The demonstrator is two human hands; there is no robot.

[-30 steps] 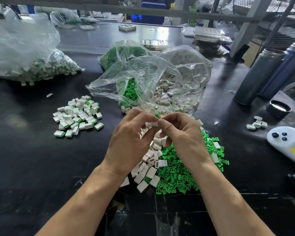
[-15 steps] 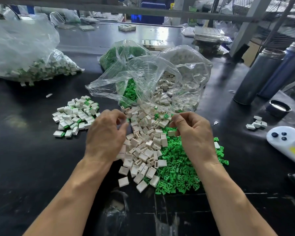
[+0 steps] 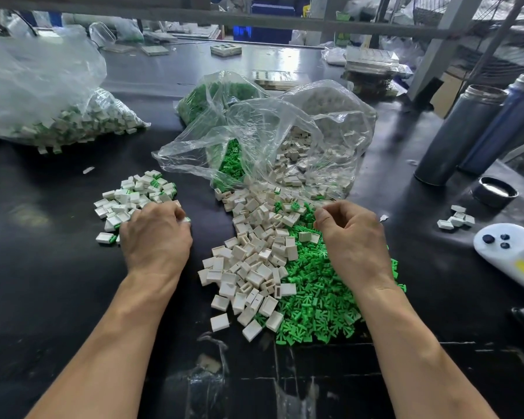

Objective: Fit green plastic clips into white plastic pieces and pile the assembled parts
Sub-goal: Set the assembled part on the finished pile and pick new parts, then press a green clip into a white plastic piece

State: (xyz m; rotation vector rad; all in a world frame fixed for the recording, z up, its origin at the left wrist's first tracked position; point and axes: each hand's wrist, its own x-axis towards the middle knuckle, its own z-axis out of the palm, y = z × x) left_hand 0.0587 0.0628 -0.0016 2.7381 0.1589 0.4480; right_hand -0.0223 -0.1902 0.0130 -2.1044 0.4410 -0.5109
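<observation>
Loose white pieces (image 3: 254, 255) lie heaped at the table's centre, with green clips (image 3: 318, 300) spread to their right. The pile of assembled white-and-green parts (image 3: 133, 196) sits to the left. My left hand (image 3: 155, 237) is at that pile's right edge, fingers curled round an assembled part (image 3: 187, 219) whose green end shows at the fingertips. My right hand (image 3: 351, 240) hovers over the upper end of the green clips. Its thumb and forefinger are pinched together, and I see nothing between them.
Open clear bags of green clips (image 3: 230, 164) and white pieces (image 3: 309, 152) lie behind the heaps. A large bag of assembled parts (image 3: 73, 122) is at far left. At right stand two flasks (image 3: 460, 134), a lid (image 3: 495, 192), a few white pieces (image 3: 456, 220) and a white plastic tool (image 3: 508, 252).
My hands were joined over the heap pressing a part together, then parted. The left hand carried the part left to the assembled pile; the right moved back over the green clips.
</observation>
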